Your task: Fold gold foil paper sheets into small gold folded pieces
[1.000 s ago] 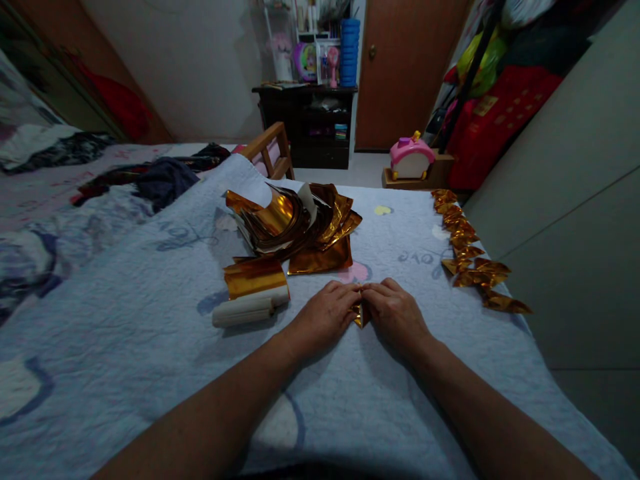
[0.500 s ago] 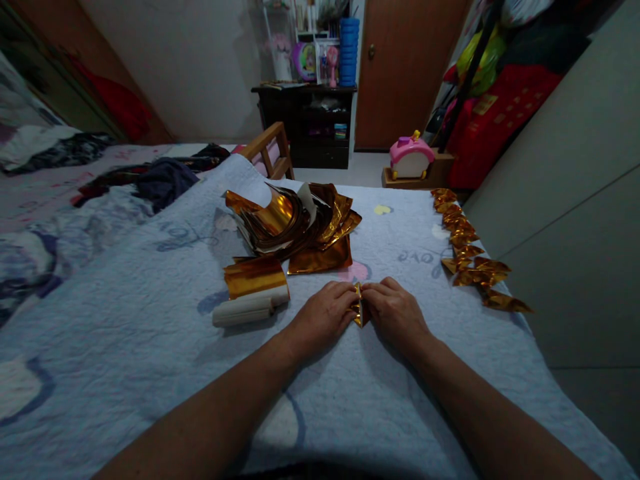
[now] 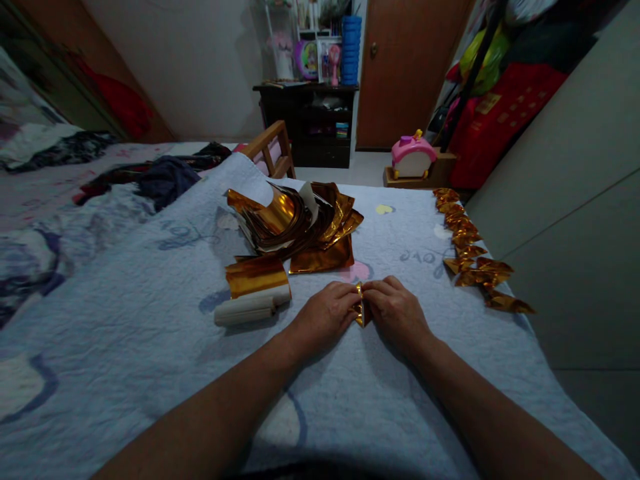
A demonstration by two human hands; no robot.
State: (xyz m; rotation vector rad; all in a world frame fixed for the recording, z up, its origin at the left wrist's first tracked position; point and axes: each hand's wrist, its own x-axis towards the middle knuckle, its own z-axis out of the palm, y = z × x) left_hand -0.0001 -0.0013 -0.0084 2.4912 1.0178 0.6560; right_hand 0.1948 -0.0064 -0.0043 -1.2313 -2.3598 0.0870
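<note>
A small folded piece of gold foil paper [image 3: 359,313] lies low over the bed cover, pinched between my two hands. My left hand [image 3: 327,313] has its fingers closed on the left side of it, and my right hand [image 3: 395,310] grips the right side. The fingers hide much of the piece; a pale seam shows down its middle. Beyond my hands is a loose stack of curled gold foil sheets [image 3: 280,223]. To the left lies a smaller rolled bundle of foil sheets [image 3: 257,277], its whitish backing [image 3: 243,311] facing me.
Several folded gold foil pieces [image 3: 465,237] run in a row along the bed's right edge. The light blue quilted cover [image 3: 175,373] is under everything. Rumpled clothes [image 3: 167,180] lie at the left. A pink toy [image 3: 414,157] and a dark cabinet [image 3: 305,127] stand beyond the bed.
Both hands stay almost in place, still pinching the folded foil paper. The whole view has shifted very slightly; the stack and the row of folded pieces look unchanged.
</note>
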